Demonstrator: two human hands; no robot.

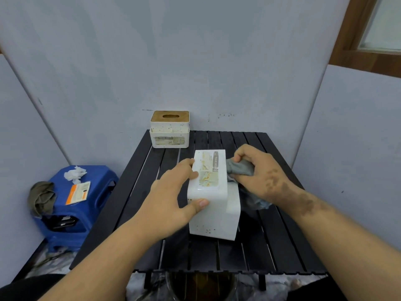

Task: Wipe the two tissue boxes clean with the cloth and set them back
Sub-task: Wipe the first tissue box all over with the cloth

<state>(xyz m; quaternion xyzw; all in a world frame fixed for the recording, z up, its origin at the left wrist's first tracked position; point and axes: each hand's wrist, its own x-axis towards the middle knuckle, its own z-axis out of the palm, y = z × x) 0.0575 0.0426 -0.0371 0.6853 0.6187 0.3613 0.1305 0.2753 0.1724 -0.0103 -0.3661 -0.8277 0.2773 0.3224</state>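
The forearms enter from the bottom edge, both reaching onto the black slatted table (271, 246). The left hand (173, 196) is spread about half open and clasps the near box (213, 205), thumb on its near face and fingers on its upper left edge. This box lies tipped on its side at mid-table, label uppermost. The right hand (258, 172) is closed around a bunched grey cloth (239, 168), pressing it to the box's right edge; the cloth's tail hangs to the table behind the box.

Judgement: wiping of this box is in progress. How many of its faces are done cannot be told; brown specks show on its front face. It is not yet set upright.

The far box (170, 130), with wooden lid, stands upright at the table's far left corner, well apart. Whether it has been wiped cannot be told.
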